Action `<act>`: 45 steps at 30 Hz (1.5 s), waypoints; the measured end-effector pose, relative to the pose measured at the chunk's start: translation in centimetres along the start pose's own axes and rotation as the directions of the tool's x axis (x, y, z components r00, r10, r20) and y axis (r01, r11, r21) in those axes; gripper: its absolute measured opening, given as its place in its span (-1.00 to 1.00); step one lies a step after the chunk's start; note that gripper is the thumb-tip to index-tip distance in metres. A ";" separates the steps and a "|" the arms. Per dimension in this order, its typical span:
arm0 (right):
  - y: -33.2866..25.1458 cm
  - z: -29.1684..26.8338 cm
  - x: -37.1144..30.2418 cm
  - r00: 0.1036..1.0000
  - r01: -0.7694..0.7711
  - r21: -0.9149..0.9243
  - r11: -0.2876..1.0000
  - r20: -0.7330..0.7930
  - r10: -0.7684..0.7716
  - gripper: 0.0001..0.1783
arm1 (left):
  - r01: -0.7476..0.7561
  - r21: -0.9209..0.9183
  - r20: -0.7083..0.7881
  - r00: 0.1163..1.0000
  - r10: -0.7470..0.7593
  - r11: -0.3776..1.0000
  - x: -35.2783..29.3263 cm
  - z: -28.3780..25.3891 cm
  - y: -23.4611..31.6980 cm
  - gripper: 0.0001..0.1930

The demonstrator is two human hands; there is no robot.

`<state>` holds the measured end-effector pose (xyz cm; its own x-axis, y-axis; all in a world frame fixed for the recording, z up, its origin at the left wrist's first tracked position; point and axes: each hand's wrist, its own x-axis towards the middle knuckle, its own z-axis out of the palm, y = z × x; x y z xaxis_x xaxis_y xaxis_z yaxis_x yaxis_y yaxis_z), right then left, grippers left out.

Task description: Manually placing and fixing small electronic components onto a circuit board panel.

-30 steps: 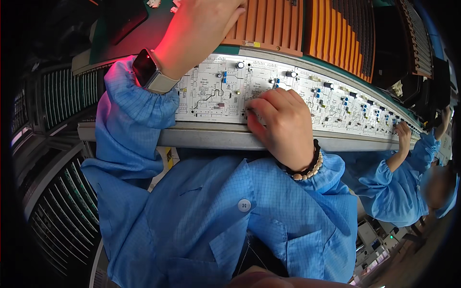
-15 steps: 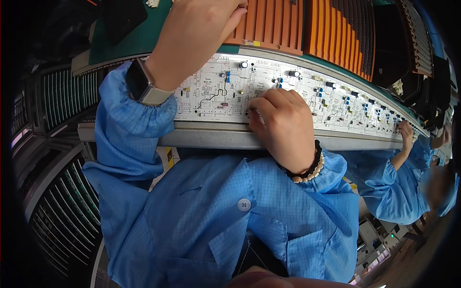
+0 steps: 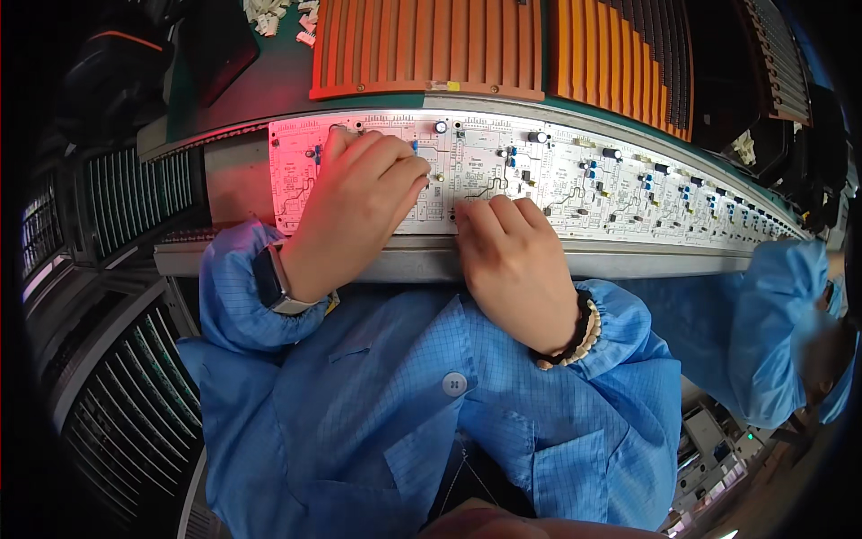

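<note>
A row of white circuit boards with blue, black and yellow components runs along a metal-edged rail. Over the leftmost board, my left hand is closed, fingers bent down toward the board's upper part; whatever its fingertips pinch is hidden. My right hand rests at the near edge of the boards, around the seam between the first and second one. Its fingers are curled together, with the tips pressed toward the board surface and anything between them out of sight. A black capacitor stands between the hands, near the far edge.
Beyond the rail stand a brown slotted bin and an orange stepped bin. White connectors lie on the green surface at the far left. Racks of boards stand at left. A co-worker's blue sleeve is at right.
My left hand has come down from the brown bin onto the leftmost board. My right hand stays at the boards' near edge. Reddish light now falls on the left. The co-worker's arm has shifted.
</note>
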<state>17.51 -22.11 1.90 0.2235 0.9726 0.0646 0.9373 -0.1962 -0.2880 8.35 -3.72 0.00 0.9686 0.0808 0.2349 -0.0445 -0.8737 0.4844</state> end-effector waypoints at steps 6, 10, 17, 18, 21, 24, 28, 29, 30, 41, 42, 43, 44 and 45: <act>0.5 0.1 -0.4 1.000 0.005 0.010 1.000 -0.009 -0.005 -0.70 | -0.052 0.055 0.022 0.998 0.051 0.997 0.0 0.2 -0.4 -0.84; 0.8 0.2 -0.7 1.000 0.017 0.010 1.000 -0.020 -0.017 -0.64 | -0.042 0.054 0.000 0.999 0.042 0.998 0.6 0.6 0.0 -0.84; 0.8 0.4 -0.7 0.999 0.018 0.046 0.999 -0.034 -0.017 -0.59 | 0.065 -0.052 0.040 0.997 -0.063 0.997 0.8 0.7 -0.4 -0.84; 0.8 0.4 -0.7 0.999 0.015 0.048 0.999 -0.037 -0.013 -0.59 | 0.063 -0.044 0.039 0.997 -0.062 0.997 0.8 0.6 -0.4 -0.84; 1.1 0.7 -1.0 0.998 0.005 0.059 0.998 -0.059 -0.002 -0.59 | 0.035 -0.008 0.048 0.998 -0.035 0.999 1.1 0.8 -0.1 -0.84; 1.2 0.8 -1.2 0.998 -0.008 0.076 0.997 -0.060 0.013 -0.61 | -0.021 0.073 0.065 0.998 0.016 0.997 1.6 0.8 0.4 -0.82; 1.4 1.0 -1.3 0.994 -0.026 0.104 0.994 -0.101 0.037 -0.64 | -0.060 0.130 0.082 0.995 0.050 0.990 2.0 0.6 0.7 -0.80; 1.5 1.1 -1.4 0.993 -0.032 0.113 0.993 -0.112 0.045 -0.65 | -0.061 0.131 0.082 0.995 0.051 0.990 2.1 0.7 0.7 -0.80; 1.6 1.1 -1.5 0.992 -0.032 0.114 0.993 -0.114 0.045 -0.65 | -0.035 0.093 0.063 0.998 0.029 0.995 2.0 0.9 0.6 -0.80; 1.2 1.2 -1.2 0.990 -0.025 0.119 0.993 -0.138 0.042 -0.71 | -0.125 0.131 0.023 0.992 0.123 0.983 1.7 0.7 -0.1 -0.77; 1.2 1.3 -1.2 0.990 -0.026 0.119 0.993 -0.136 0.043 -0.71 | -0.136 0.158 0.036 0.991 0.132 0.978 1.8 0.7 0.1 -0.77; 1.3 1.3 -1.3 0.989 -0.027 0.122 0.992 -0.142 0.044 -0.71 | -0.148 0.187 0.052 0.989 0.141 0.971 1.9 0.6 0.3 -0.76; 1.3 1.3 -1.3 0.988 -0.027 0.126 0.992 -0.147 0.046 -0.72 | -0.149 0.187 0.053 0.989 0.142 0.971 1.9 0.6 0.3 -0.76; 1.4 1.3 -1.3 0.988 -0.028 0.126 0.992 -0.147 0.047 -0.72 | -0.160 0.207 0.064 0.987 0.150 0.965 1.9 0.7 0.4 -0.75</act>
<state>18.16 -23.53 0.13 0.3043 0.9332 0.1910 0.8893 -0.2065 -0.4080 10.38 -4.25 0.08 0.9646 -0.0821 0.2506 -0.1476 -0.9556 0.2551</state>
